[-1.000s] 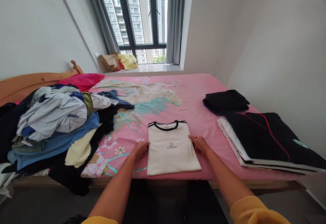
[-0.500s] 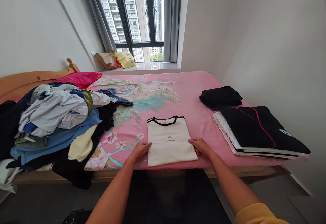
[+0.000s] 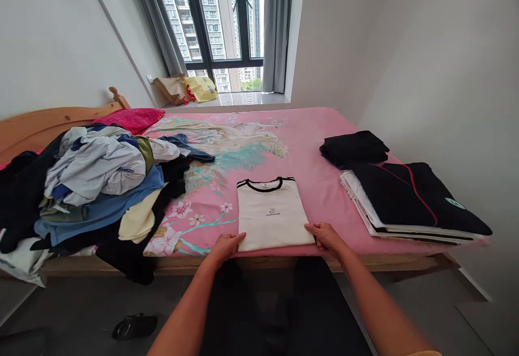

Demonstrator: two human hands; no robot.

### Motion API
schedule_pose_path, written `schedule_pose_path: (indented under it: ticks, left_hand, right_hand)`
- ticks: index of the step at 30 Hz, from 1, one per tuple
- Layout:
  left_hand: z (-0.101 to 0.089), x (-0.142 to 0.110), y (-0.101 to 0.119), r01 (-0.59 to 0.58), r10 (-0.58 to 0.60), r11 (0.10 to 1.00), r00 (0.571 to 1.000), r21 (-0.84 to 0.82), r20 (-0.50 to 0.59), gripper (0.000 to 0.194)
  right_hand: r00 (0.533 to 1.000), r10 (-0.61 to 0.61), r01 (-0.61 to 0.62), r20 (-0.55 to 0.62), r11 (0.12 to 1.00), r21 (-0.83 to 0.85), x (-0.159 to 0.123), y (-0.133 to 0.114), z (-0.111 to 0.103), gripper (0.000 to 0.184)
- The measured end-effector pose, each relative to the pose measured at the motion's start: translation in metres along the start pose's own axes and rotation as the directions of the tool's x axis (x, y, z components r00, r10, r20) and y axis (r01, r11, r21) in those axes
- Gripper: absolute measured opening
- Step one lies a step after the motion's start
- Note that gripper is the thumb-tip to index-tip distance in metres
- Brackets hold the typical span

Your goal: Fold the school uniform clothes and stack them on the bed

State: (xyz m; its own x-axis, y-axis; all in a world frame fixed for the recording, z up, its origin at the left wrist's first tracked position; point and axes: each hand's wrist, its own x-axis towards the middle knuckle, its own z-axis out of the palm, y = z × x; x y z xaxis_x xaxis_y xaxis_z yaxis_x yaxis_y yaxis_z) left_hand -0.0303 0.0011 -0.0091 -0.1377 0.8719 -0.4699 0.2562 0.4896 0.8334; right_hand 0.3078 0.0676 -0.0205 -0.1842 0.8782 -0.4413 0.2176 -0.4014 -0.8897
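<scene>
A folded cream T-shirt (image 3: pixel 272 214) with a black collar band lies flat at the lower centre of the frame, on a bed (image 3: pixel 312 145) covered in a pink sheet printed with birds and flowers. The shirt's near edge sits almost flush with the bed's front edge. The left hand (image 3: pixel 227 246) rests at the shirt's lower left corner and the right hand (image 3: pixel 326 236) at its lower right corner, both with fingers extended and laid flat against the cloth edges (neither visibly grips anything).

To the left of the shirt, a loose pile of clothes (image 3: pixel 89 183) in blue, grey, cream and black fills the left third of the frame and spills over the bed's front edge. A strip of bare pink sheet separates the pile from the shirt. To the right, well apart from the shirt, a stack of folded dark garments (image 3: pixel 409 199) lies at the bed's right front corner, with a smaller folded black item (image 3: pixel 353 148) just behind it. The middle and far part of the bed is open sheet.

A red pillow (image 3: pixel 130 119) lies at the upper left by the wooden headboard (image 3: pixel 52 123). Beyond the bed, at upper centre, a window (image 3: pixel 221 21) shows tower blocks, with a yellow bag (image 3: pixel 201 89) on its sill. A dark slipper (image 3: pixel 134 326) lies on the floor at the lower left.
</scene>
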Motion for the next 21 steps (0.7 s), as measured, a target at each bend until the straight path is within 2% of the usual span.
schedule_pose_path:
  ticks: [4, 8, 13, 21]
  left_hand:
    - [0.01, -0.02, -0.018, -0.025, 0.024, 1.0, 0.998, -0.019, -0.062, 0.045]
    - [0.024, -0.027, -0.029, -0.082, 0.071, 0.995, 0.983, -0.063, -0.169, 0.043]
    - [0.032, -0.024, -0.031, -0.098, 0.079, 0.994, 0.955, -0.051, -0.287, 0.045]
    - [0.035, -0.025, -0.03, -0.115, 0.116, 0.993, 0.933, 0.022, -0.341, 0.044]
  right_hand:
    - [0.998, -0.012, 0.013, -0.067, 1.0, 0.014, -0.007, 0.008, 0.005, 0.033]
    - [0.983, -0.048, 0.052, -0.177, 0.999, 0.017, -0.015, 0.015, 0.01, 0.034]
    - [0.966, -0.07, 0.069, -0.251, 0.998, -0.014, -0.019, 0.017, 0.015, 0.039]
    - [0.944, -0.083, 0.077, -0.32, 0.997, -0.031, -0.018, 0.019, 0.024, 0.033]
